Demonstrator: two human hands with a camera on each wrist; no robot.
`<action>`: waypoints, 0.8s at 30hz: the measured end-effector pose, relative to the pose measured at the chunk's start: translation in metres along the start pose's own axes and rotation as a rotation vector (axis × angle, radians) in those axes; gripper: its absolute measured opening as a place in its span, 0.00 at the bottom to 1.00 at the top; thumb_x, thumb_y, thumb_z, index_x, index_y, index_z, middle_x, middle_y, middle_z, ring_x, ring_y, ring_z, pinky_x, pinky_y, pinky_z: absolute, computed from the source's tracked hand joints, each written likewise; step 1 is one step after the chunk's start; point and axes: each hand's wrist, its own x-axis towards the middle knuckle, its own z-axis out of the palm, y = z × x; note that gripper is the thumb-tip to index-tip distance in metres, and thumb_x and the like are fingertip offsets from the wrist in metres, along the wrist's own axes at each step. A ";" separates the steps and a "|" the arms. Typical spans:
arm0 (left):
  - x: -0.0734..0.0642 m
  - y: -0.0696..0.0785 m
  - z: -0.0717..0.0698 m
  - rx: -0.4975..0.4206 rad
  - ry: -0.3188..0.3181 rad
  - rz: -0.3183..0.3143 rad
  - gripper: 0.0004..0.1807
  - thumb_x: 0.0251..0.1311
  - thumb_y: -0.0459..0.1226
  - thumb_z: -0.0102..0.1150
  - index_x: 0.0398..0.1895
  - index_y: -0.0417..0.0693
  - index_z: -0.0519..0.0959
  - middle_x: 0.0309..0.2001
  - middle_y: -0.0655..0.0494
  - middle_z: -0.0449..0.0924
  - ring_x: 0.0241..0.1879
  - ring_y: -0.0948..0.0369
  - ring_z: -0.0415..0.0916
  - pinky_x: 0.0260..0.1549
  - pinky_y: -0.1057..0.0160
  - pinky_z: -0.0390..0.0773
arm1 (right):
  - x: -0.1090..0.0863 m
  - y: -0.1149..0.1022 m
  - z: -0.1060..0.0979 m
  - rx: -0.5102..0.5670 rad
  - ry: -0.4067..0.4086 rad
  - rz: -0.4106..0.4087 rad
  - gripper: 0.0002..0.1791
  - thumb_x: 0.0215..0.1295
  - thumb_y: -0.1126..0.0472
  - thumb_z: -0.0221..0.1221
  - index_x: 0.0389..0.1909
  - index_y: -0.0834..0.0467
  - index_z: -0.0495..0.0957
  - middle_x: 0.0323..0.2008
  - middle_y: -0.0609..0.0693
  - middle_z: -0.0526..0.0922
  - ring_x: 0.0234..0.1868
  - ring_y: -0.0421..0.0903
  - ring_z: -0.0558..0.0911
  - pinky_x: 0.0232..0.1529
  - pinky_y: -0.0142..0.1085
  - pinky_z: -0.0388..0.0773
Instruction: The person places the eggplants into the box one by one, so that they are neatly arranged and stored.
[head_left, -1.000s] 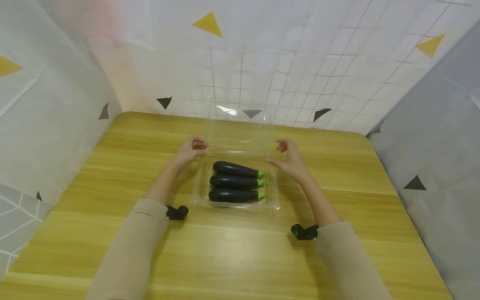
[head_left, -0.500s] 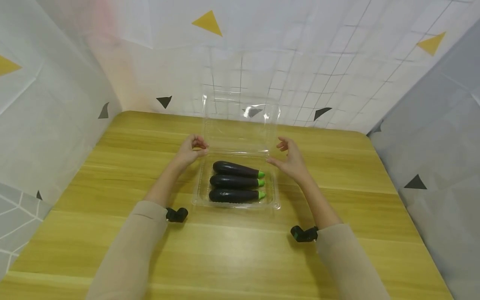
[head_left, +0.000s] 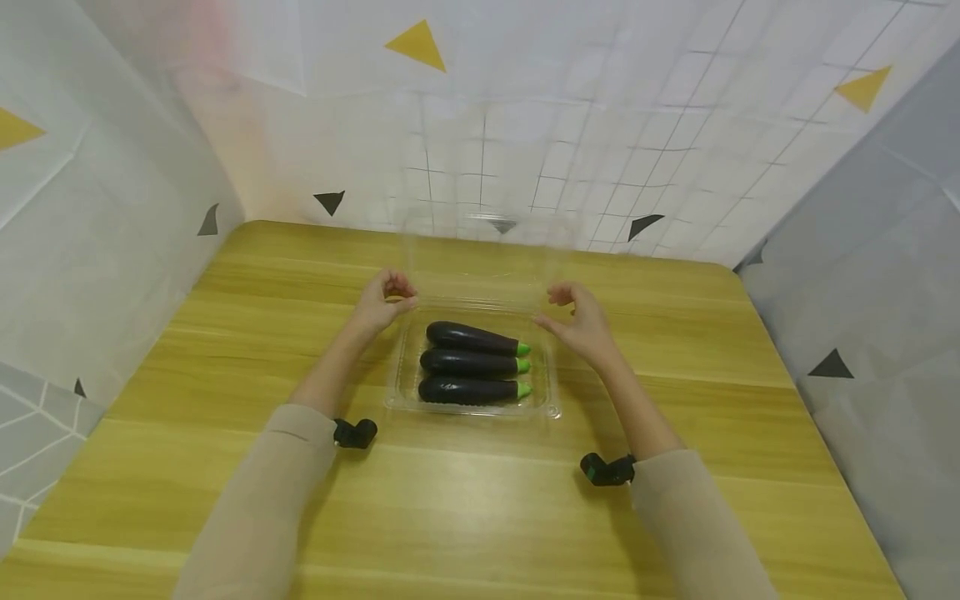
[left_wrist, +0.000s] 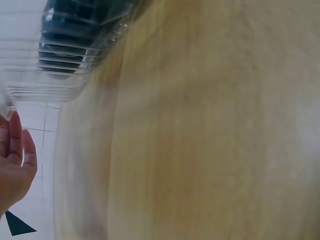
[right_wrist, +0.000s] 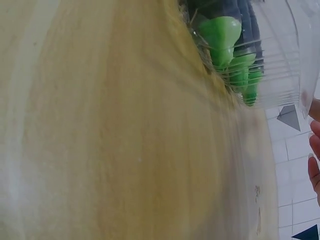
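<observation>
A clear plastic clamshell container [head_left: 397, 367] stands on the table with its see-through lid [head_left: 480, 265] raised at the back. Three dark purple eggplants [head_left: 468, 362] lie side by side in its base, green stem ends [right_wrist: 222, 37] toward the right. At the container's back left corner is my left hand [head_left: 381, 302], thumb tip at the plastic rim and fingers bent beside it. My right hand [head_left: 581, 321] mirrors it at the back right corner, its thumb at the rim, its fingers loosely bent and apart from the thumb. Both wrist views show only part of each hand.
The wooden table [head_left: 465, 508] extends in front of and around the container. White sheeting [head_left: 637, 108] with grid lines and coloured triangles stands close behind the lid. A small black wrist camera [head_left: 356, 433] sits on each wrist.
The lid stood more upright and sharp half a second ago; now it is blurred and tilts further back. My hands, the base and the eggplants stay almost still.
</observation>
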 end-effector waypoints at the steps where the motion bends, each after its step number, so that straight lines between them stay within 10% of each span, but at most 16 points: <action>1: -0.001 0.000 0.000 -0.002 0.004 0.004 0.12 0.58 0.21 0.58 0.40 0.33 0.67 0.42 0.42 0.76 0.45 0.55 0.73 0.39 0.72 0.75 | 0.000 0.000 0.000 -0.004 0.005 -0.001 0.26 0.55 0.60 0.71 0.51 0.64 0.72 0.44 0.56 0.78 0.49 0.53 0.73 0.50 0.48 0.71; 24: -0.008 -0.006 0.000 0.057 0.047 0.021 0.11 0.57 0.25 0.62 0.41 0.30 0.73 0.39 0.45 0.77 0.40 0.58 0.71 0.38 0.69 0.75 | -0.007 0.001 0.006 -0.121 0.125 -0.135 0.13 0.54 0.65 0.70 0.36 0.64 0.77 0.34 0.59 0.83 0.39 0.57 0.81 0.44 0.49 0.78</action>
